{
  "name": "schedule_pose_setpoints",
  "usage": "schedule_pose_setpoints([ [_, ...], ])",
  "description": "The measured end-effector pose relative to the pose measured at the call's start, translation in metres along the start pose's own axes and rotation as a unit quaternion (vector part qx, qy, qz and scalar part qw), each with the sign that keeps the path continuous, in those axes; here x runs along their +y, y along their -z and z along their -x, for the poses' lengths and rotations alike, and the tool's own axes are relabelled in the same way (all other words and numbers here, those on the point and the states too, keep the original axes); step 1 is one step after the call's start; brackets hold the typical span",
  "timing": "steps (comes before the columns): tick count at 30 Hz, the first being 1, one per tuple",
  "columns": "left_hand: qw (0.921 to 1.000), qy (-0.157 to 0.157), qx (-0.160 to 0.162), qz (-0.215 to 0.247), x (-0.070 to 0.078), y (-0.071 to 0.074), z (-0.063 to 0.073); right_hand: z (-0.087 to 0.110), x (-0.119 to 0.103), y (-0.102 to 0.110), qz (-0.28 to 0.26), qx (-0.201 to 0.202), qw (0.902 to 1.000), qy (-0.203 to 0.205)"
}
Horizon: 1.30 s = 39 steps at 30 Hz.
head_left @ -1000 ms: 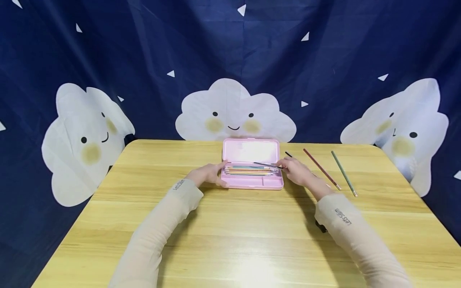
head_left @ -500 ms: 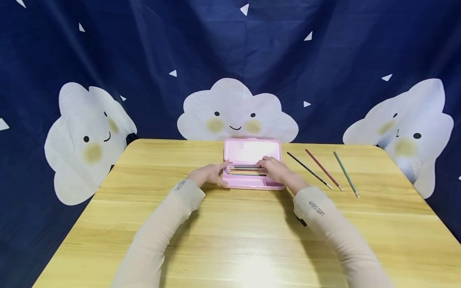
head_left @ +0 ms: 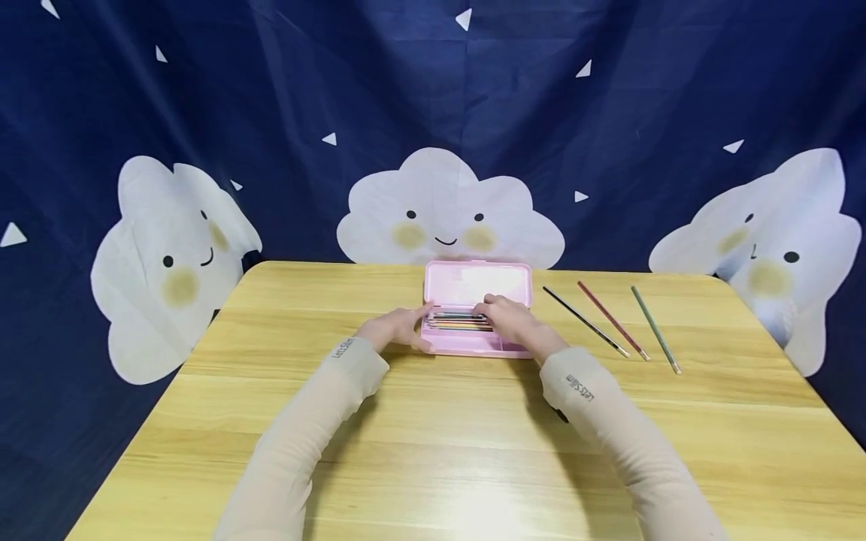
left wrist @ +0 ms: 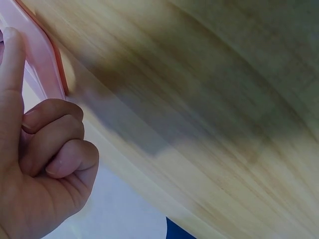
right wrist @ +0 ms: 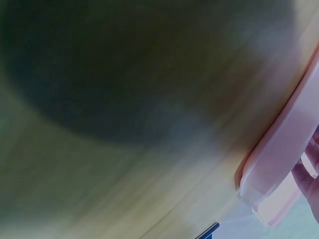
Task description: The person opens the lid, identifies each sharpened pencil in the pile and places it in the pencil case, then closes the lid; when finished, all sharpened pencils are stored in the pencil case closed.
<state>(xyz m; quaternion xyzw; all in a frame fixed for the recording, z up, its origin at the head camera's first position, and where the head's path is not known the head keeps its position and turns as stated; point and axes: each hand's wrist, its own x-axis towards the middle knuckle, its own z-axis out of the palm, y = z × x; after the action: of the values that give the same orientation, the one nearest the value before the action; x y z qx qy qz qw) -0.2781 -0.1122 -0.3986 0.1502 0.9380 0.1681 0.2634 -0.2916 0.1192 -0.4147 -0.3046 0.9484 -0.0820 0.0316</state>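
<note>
A pink pencil case (head_left: 467,343) lies with its lid (head_left: 460,282) raised, several pencils (head_left: 456,323) side by side in its long back compartment. My left hand (head_left: 395,328) holds the case by its left end, forefinger near the back corner and thumb at the front one. In the left wrist view, the thumb (left wrist: 12,59) lies against the pink wall while other fingers curl. My right hand (head_left: 514,321) reaches into the right part of the case, fingertips over the pencils. Whether it still grips a pencil is hidden. In the right wrist view, fingers (right wrist: 306,181) show beside the case wall.
Right of the case, three pencils lie slanted on the wooden table (head_left: 433,451): a black one (head_left: 585,321), a red one (head_left: 612,319) and a green one (head_left: 655,328). Behind the table hangs a dark blue curtain (head_left: 291,90) with cloud faces.
My right hand has carried a dark pencil leftward into the case and has slid a little further left over the row. The left hand keeps its place at the case's end.
</note>
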Motion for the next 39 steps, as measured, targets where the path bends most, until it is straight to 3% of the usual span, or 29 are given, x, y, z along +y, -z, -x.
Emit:
schedule_pose_setpoints([
  [6,1.0000,-0.001,0.005,-0.008,0.001,-0.001,0.000,0.005,0.006,-0.002,0.016,0.017,0.9997,0.011],
  [16,0.9997,-0.004,0.016,-0.016,-0.001,-0.003,0.001,0.026,0.032,0.011,-0.019,0.077,0.9967,0.019],
  [22,0.9994,-0.007,0.028,-0.017,-0.004,-0.006,0.000,0.039,0.054,0.018,-0.055,0.070,0.9952,-0.039],
  [28,0.9980,-0.009,0.057,-0.024,-0.006,-0.010,0.001,0.046,0.073,0.019,-0.108,0.083,0.9872,-0.083],
  [32,0.9960,-0.008,0.083,-0.032,-0.006,-0.014,0.003,0.048,0.082,0.017,-0.135,0.080,0.9833,-0.093],
  [39,0.9937,-0.011,0.105,-0.037,-0.004,-0.018,0.005,0.044,0.085,0.009,-0.170,0.044,0.9816,-0.075],
])
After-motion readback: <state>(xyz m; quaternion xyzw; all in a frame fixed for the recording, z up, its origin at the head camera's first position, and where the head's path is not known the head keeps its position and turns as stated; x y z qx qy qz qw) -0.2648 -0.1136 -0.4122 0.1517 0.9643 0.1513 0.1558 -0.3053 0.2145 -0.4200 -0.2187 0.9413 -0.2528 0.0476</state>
